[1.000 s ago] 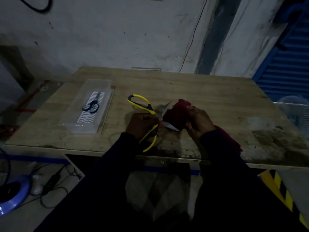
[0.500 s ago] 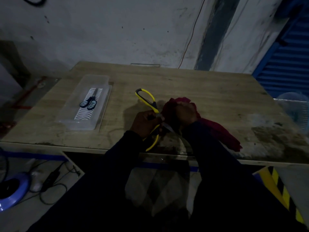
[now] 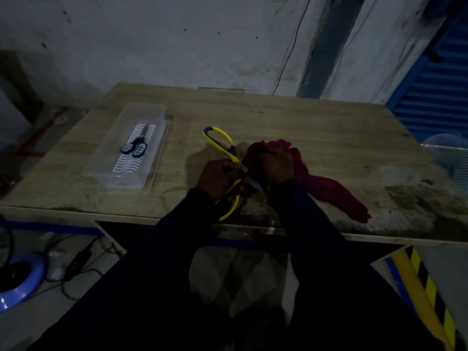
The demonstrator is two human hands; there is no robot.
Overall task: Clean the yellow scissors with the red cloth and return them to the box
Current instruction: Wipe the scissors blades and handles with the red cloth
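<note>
Fingers of my left hand point(image 3: 217, 177) curl round the yellow scissors point(image 3: 220, 140) near the pivot, at the frame's center, above the near edge of the wooden table point(image 3: 304, 122). My right hand point(image 3: 277, 167) clenches the red cloth point(image 3: 331, 191) against the blades; its tail trails to the lower right. At center left lies the clear box point(image 3: 131, 178), with 1 pair of blue scissors point(image 3: 134, 148) inside.
</note>
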